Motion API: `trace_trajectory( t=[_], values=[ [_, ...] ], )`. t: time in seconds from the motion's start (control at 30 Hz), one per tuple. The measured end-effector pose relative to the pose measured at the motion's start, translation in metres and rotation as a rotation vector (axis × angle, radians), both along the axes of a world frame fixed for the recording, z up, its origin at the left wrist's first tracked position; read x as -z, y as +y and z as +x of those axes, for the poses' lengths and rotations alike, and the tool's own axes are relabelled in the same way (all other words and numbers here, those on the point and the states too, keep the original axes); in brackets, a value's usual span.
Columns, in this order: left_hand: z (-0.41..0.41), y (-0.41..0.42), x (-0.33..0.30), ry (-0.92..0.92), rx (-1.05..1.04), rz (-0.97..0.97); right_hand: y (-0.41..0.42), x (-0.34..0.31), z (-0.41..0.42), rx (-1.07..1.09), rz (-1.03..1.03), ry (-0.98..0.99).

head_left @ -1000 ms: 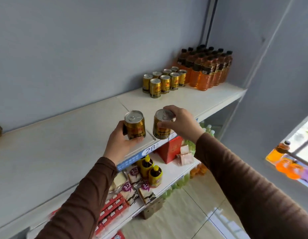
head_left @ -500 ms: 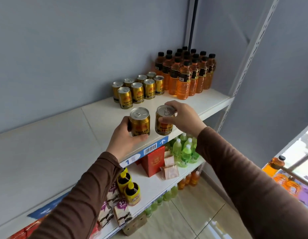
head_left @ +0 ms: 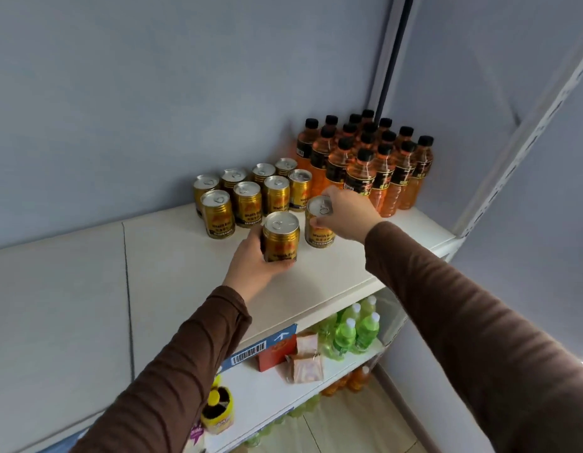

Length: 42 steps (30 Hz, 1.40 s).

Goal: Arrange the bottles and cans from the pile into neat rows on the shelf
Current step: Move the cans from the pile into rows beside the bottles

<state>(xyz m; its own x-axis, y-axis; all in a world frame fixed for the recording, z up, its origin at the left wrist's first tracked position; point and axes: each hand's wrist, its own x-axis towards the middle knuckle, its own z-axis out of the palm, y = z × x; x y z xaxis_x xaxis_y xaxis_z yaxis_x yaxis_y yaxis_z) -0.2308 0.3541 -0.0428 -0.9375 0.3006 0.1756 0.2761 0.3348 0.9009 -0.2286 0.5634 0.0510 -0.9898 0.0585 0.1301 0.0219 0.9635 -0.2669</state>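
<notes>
On the top shelf (head_left: 192, 282), findings are recorded as follows.

Left hand (head_left: 254, 261): a gold can (head_left: 281, 237) is gripped low on its body, fingers wrapped around it, upright, just in front of the standing cans.

Right hand (head_left: 347, 212): a second gold can (head_left: 320, 221) is pinched at its rim from above, upright, its base at or just above the shelf; contact cannot be told.

Standing cans (head_left: 250, 194): two rows are formed against the wall, labels outward.

Orange bottles (head_left: 368, 158): a tight block is kept beside the cans, in the corner.

Reason for hold: both cans are judged to be carried upright so a third row can be started in line.

Lower shelves: other goods are stocked, not part of this step.
</notes>
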Motion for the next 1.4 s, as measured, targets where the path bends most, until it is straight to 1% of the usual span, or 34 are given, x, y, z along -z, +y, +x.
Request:
trace_trajectory(
  t=[0.1, 0.2, 0.37, 0.57, 0.8, 0.93, 1.03, 1.17, 1.4],
  values=[
    [-0.014, 0.019, 0.006, -0.016, -0.067, -0.01, 0.009, 0.001, -0.03, -0.056, 0.194, -0.014],
    [-0.027, 0.036, 0.01, -0.039, -0.163, -0.043, 0.015, 0.005, -0.053, -0.113, 0.288, -0.021],
    [-0.04, 0.061, 0.013, -0.062, -0.295, -0.058, 0.022, 0.009, -0.078, -0.196, 0.361, -0.027],
    [-0.054, 0.075, 0.014, -0.084, -0.399, -0.1, 0.025, 0.007, -0.09, -0.302, 0.447, -0.003],
    [-0.068, 0.076, 0.017, -0.059, -0.431, -0.153, 0.022, 0.003, -0.092, -0.363, 0.553, 0.006],
    [-0.069, 0.073, 0.017, -0.006, -0.426, -0.242, 0.022, -0.008, -0.094, -0.404, 0.635, -0.035],
    [-0.067, 0.067, 0.02, -0.004, -0.41, -0.252, 0.021, -0.019, -0.099, -0.444, 0.647, -0.09],
    [-0.069, 0.063, 0.022, 0.024, -0.402, -0.274, 0.018, -0.03, -0.103, -0.479, 0.603, -0.17],
    [-0.07, 0.067, 0.023, 0.071, -0.435, -0.275, 0.015, -0.035, -0.104, -0.483, 0.605, -0.174]
  ],
)
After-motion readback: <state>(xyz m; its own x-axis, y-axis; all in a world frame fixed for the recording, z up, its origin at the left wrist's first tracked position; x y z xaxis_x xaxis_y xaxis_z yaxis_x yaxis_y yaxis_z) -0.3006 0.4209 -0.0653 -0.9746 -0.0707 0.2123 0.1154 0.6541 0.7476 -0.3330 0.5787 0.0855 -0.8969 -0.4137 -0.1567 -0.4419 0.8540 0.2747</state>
